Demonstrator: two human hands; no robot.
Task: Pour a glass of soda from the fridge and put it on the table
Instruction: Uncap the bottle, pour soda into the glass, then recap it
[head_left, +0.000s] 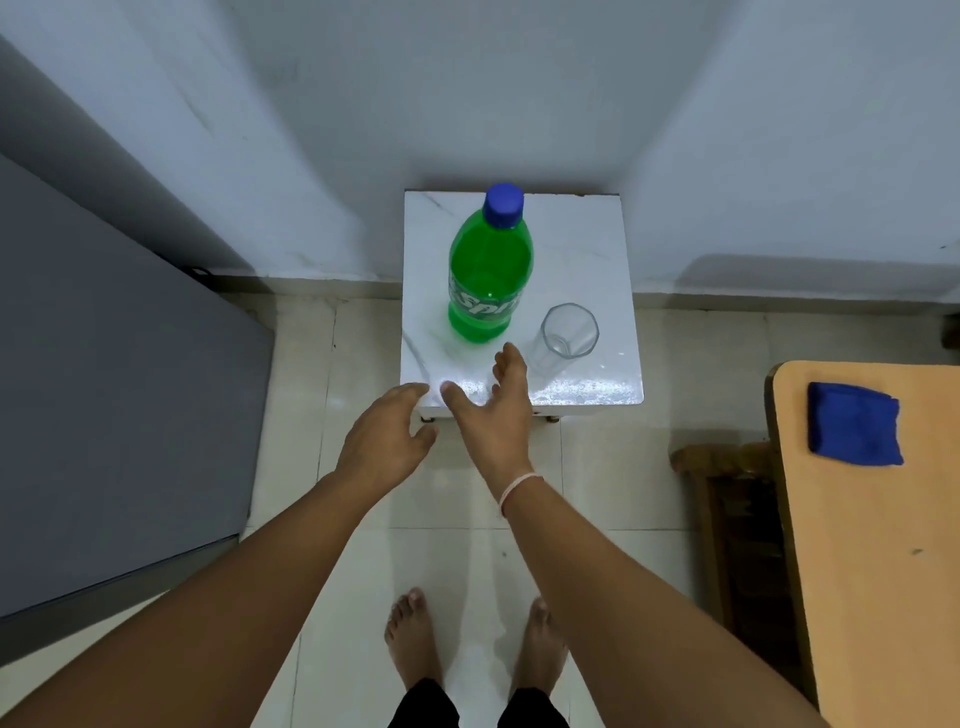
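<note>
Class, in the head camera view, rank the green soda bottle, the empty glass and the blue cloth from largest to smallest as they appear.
1. Green soda bottle
2. Blue cloth
3. Empty glass

The cloth lies on a different surface, so true sizes are unsure.

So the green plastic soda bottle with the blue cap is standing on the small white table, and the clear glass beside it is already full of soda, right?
Not quite. The head view shows the clear glass empty. The rest holds: the green plastic soda bottle, with its blue cap on, stands on the small white table beside it.
</note>
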